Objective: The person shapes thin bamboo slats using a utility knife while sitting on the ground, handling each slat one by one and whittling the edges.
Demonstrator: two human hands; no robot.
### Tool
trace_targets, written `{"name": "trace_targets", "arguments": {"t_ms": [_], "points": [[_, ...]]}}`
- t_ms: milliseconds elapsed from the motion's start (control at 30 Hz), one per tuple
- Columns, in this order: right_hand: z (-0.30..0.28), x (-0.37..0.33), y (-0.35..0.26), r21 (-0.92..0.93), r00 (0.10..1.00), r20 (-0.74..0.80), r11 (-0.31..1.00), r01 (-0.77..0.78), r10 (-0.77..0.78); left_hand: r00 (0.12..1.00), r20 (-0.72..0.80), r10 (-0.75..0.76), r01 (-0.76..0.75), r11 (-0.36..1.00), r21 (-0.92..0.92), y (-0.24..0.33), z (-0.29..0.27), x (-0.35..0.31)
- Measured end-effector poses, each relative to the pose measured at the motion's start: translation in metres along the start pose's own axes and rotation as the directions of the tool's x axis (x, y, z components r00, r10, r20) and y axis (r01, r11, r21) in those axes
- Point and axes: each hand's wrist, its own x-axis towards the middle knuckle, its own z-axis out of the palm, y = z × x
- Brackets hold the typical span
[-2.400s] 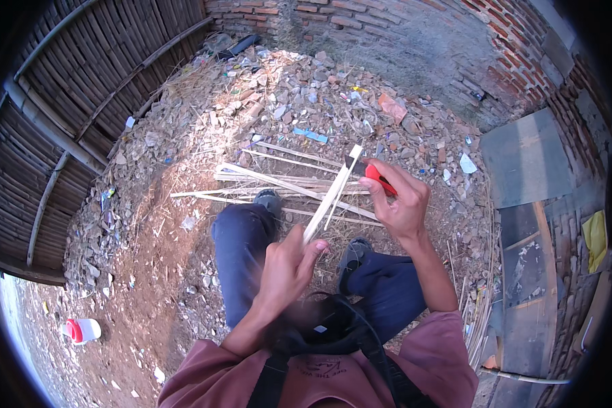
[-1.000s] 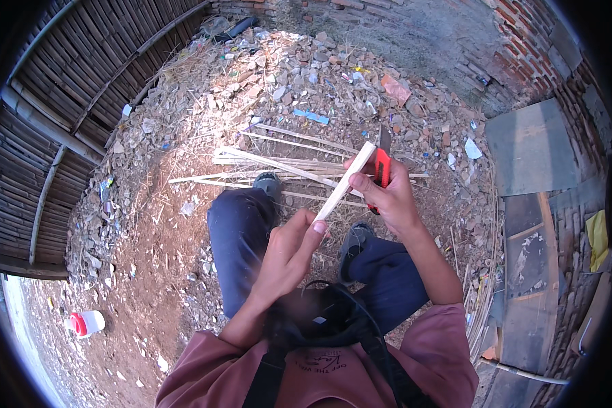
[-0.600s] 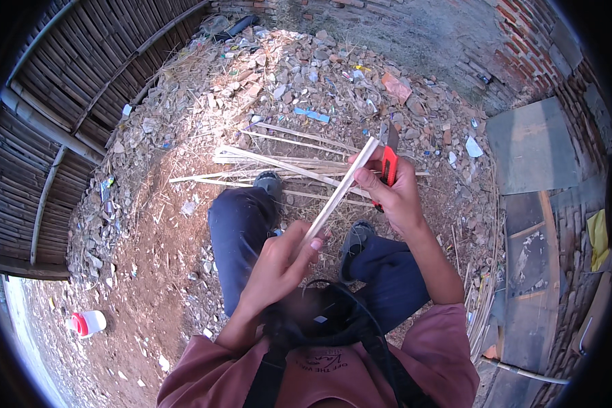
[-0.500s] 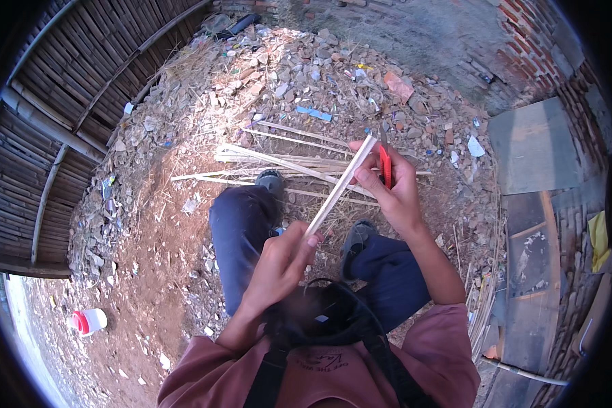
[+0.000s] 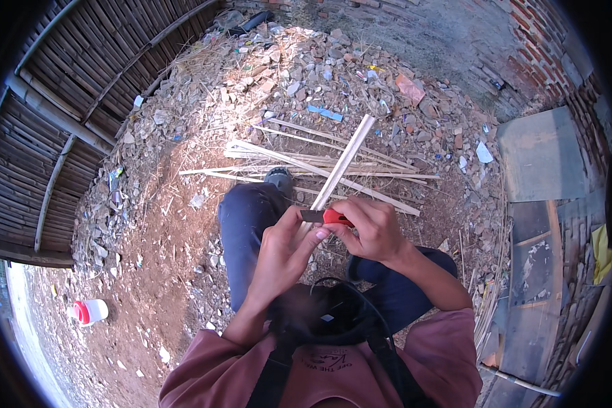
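My left hand (image 5: 287,251) is closed round the lower end of a pale bamboo strip (image 5: 343,162), which slants up and away to the right. In my right hand (image 5: 370,231) is a red-handled utility knife (image 5: 334,217). Its grey blade lies across the strip just above my left fingers, and the two hands nearly touch. Beyond them, several loose bamboo strips (image 5: 279,155) lie crossed on the ground by my left foot. My fingers hide part of the knife handle and the strip's near end.
Rubble and litter (image 5: 319,64) cover the ground up to a plastered brick wall (image 5: 415,34). A bamboo-slat wall (image 5: 68,136) rises at left. A clear tub with a red lid (image 5: 92,311) lies at lower left. Boards (image 5: 540,156) lean at right.
My right hand has come down and left with the knife, from the strip's upper end to its lower part. The blade now lies across the strip. My left hand keeps hold.
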Motion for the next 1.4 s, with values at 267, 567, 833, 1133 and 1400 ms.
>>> {"name": "trace_targets", "arguments": {"t_ms": [267,567,833,1133,1400], "points": [[0.003,-0.001,0.0,-0.015,0.999,-0.029,1.0,0.022,-0.022,0.999,-0.001,0.033,-0.033,0.998,0.055,-0.011,-0.002,0.002],[-0.001,0.0,-0.007,-0.075,0.999,-0.049,0.997,0.015,-0.018,0.998,-0.055,0.017,-0.02,0.998,-0.054,-0.007,0.006,0.002],[-0.004,0.002,-0.01,-0.138,0.996,-0.086,0.99,-0.019,0.007,0.994,-0.106,0.004,-0.009,0.999,-0.044,-0.011,0.011,0.005],[-0.009,0.001,-0.004,-0.226,0.997,-0.078,0.974,-0.011,-0.007,0.995,-0.096,-0.022,0.036,0.989,0.141,-0.006,0.012,0.007],[-0.025,0.015,0.011,-0.225,0.982,-0.172,0.968,-0.111,0.072,0.991,-0.13,0.005,0.025,0.974,0.225,0.004,0.013,0.0]]}}
